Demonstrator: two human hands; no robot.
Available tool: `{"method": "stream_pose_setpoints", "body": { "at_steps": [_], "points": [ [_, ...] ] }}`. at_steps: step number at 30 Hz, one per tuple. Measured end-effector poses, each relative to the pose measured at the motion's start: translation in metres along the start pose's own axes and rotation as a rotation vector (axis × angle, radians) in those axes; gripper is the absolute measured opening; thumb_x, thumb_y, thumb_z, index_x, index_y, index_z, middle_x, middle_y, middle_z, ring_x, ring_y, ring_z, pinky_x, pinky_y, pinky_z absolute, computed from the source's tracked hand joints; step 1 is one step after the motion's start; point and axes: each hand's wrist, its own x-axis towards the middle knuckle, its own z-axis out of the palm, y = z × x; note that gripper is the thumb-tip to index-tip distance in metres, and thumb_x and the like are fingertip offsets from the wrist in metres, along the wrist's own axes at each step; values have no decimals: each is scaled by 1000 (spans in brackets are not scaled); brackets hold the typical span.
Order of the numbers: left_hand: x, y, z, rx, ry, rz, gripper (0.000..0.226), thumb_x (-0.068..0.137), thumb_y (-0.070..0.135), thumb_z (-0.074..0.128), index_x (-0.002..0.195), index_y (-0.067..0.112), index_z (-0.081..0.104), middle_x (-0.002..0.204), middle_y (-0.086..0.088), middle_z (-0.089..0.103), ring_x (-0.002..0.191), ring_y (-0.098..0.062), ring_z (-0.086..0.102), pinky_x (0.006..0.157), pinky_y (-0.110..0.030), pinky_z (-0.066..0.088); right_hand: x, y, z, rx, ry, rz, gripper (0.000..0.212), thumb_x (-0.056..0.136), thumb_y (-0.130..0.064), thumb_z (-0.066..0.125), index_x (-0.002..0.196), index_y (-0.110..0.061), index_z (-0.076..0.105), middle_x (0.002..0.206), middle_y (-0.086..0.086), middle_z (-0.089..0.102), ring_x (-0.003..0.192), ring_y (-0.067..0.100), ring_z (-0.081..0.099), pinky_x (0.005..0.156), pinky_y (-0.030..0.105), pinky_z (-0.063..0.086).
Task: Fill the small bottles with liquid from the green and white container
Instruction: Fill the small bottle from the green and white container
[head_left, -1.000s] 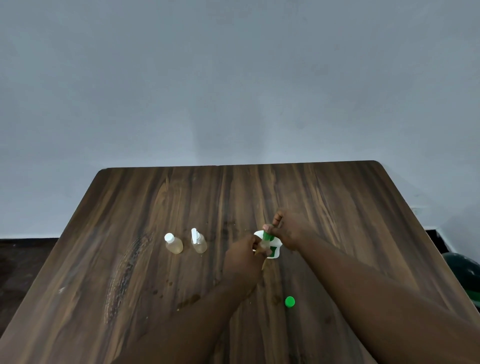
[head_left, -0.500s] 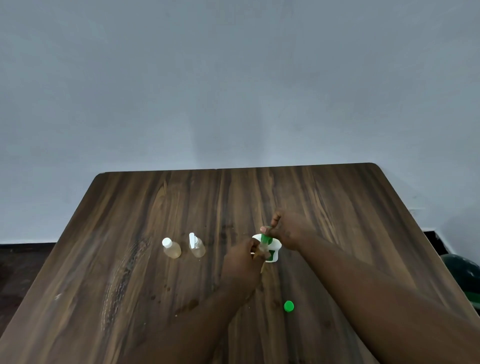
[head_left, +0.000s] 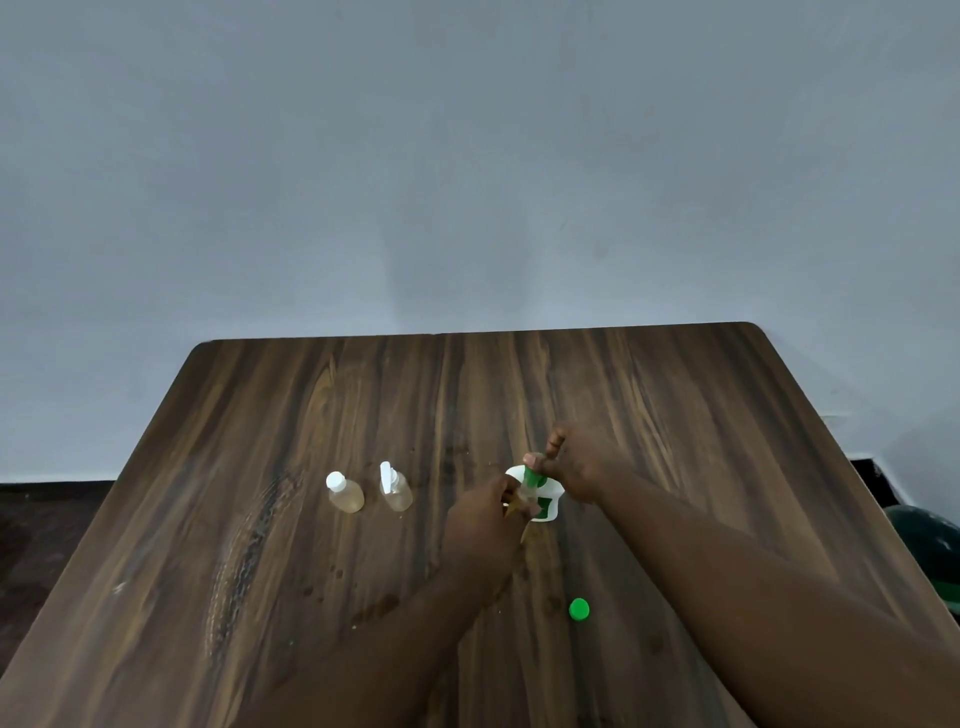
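The green and white container (head_left: 546, 500) stands mid-table, tilted slightly. My right hand (head_left: 576, 462) pinches its green neck from behind. My left hand (head_left: 483, 525) is curled in front of it and holds a small bottle (head_left: 519, 506) against the container; most of that bottle is hidden by my fingers. Two more small bottles stand to the left, both holding pale yellow liquid: one with a round white cap (head_left: 344, 492), one with a white spray top (head_left: 395, 487). A loose green cap (head_left: 578, 609) lies nearer to me on the table.
The wooden table (head_left: 675, 415) shows small wet drops and stains in front of the bottles. A dark green object (head_left: 930, 545) sits on the floor past the right edge. A plain grey wall stands behind the table.
Both hands stay at the container with hardly any shift. The view has drifted slightly, so the bottles and cap sit a little further left and lower in frame.
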Motion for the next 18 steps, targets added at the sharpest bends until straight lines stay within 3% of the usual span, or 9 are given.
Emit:
{"method": "stream_pose_setpoints", "body": {
  "at_steps": [9, 18],
  "points": [
    [0, -1, -1, -2, -1, 3, 7, 90, 42, 65, 91, 35, 65, 84, 18, 67, 79, 0, 62, 72, -29, 53, 2, 2, -1, -45, 11, 4, 38, 79, -56, 73, 75, -22, 57, 72, -1, 64, 69, 15, 57, 62, 30, 44],
    [2, 0, -2, 16, 23, 23, 11, 90, 46, 64, 90, 35, 64, 81, 20, 65, 75, 4, 60, 64, -23, 47, 2, 2, -4, 18, -23, -45, 28, 82, -48, 74, 78, -22, 63, 75, -7, 65, 70, 11, 59, 57, 26, 40]
  ]
}}
